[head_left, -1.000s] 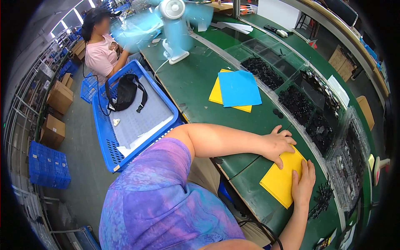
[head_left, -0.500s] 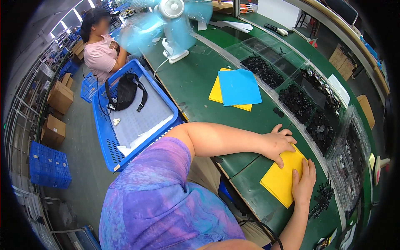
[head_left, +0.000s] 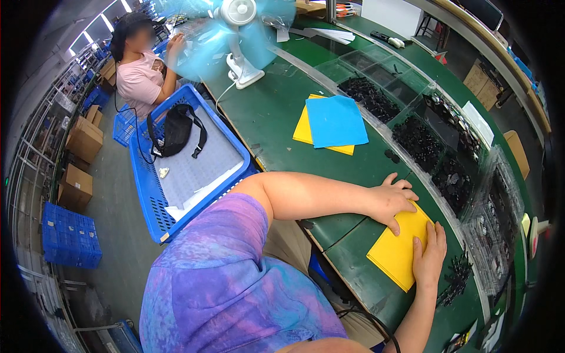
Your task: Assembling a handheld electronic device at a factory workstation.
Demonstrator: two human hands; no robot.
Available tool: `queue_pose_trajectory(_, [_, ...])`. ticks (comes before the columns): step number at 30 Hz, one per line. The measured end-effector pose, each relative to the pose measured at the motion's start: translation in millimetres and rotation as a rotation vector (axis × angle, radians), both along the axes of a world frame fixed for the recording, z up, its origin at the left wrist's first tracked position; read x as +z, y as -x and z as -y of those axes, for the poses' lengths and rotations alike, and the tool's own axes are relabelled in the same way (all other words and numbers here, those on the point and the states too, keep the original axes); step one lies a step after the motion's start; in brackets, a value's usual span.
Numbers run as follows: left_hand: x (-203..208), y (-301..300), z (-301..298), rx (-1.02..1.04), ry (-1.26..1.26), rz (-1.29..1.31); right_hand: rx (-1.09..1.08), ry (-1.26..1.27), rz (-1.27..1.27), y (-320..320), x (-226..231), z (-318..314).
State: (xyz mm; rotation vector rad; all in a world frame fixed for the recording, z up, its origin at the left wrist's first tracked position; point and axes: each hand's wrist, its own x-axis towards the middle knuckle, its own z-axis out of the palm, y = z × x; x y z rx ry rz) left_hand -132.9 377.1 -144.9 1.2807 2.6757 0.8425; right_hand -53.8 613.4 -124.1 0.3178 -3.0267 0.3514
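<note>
A folded yellow cloth [head_left: 400, 246] lies flat on the green worktable at my front right. Across its far edge rests my left hand [head_left: 391, 202], fingers spread, the thumb on the yellow surface. My right hand [head_left: 429, 259] lies along the right edge, its fingers stretched out and the thumb apart on top. Both hands press on the cloth without gripping it. Farther up the table, a blue cloth [head_left: 336, 122] overlaps another yellow cloth [head_left: 302, 128], apart from my hands.
Clear trays of small black parts [head_left: 416, 141] line the table's right side; a loose black pile [head_left: 454, 281] sits near my right wrist. A blue basket [head_left: 147, 200] holding a black waist bag [head_left: 179, 130] stands at left. Beyond are a running fan [head_left: 240, 65] and a seated person [head_left: 141, 76].
My hands and the yellow cloth stay nearly in place. The view shifts slightly, and the person at the far left has raised a hand.
</note>
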Motion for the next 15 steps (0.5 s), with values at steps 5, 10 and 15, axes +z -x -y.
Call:
queue_pose_trajectory(5, [0.3, 0.6, 0.2, -0.005, -0.003, 0.004, 0.006, 0.043, -0.003, -0.5, 0.1, 0.7])
queue_pose_trajectory(10, [1.4, -0.1, 0.2, -0.007, 0.003, 0.004, 0.011, 0.037, -0.009, -0.8, -0.2, 0.2])
queue_pose_trajectory(15, [0.8, -0.2, 0.1, -0.002, 0.004, 0.0, 0.011, 0.032, -0.014, -0.6, -0.9, 0.0])
